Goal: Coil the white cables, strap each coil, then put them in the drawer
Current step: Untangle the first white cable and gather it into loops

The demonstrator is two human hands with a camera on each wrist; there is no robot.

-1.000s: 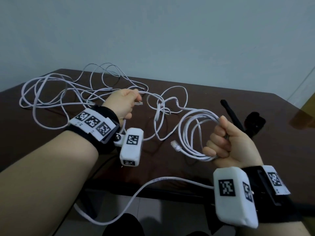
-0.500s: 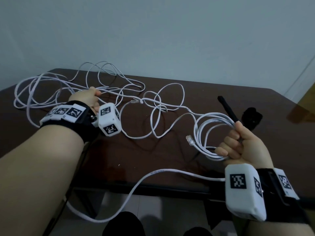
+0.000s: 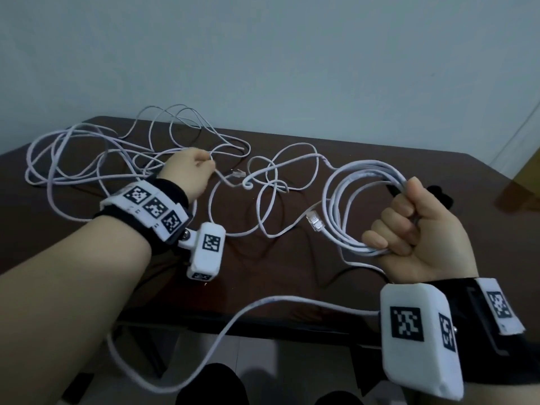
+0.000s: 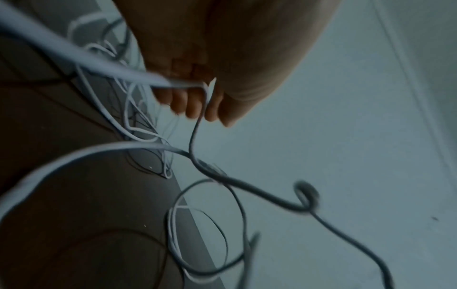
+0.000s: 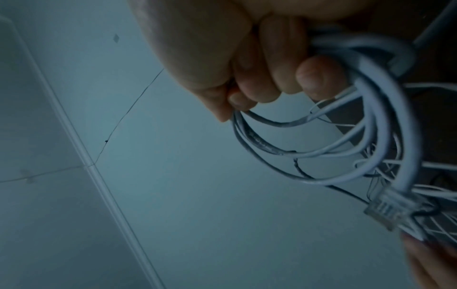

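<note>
- Head view: the right hand (image 3: pixel 415 229) is gripping a part-wound coil (image 3: pixel 350 200) above the tabletop (image 3: pixel 380 147); the left hand (image 3: pixel 190 171) is pinching loose white cable (image 3: pixel 87 135) far left. Coiling seems underway; next, feeding slack rightwards. No drawer showing.
- Left wrist view: fingers (image 4: pixel 193 105) are pinching one blurred strand.
- Right wrist view: curled fingers (image 5: pixel 316 78) are clamping the loops; a clear plug (image 5: pixel 393 211) is dangling.

black straps (image 3: pixel 438 194) mostly hidden behind right hand (image 3: pixel 415 232), left hand (image 4: pixel 222 58) fingertips motion-blurred (wrist view), drawer unseen
</note>
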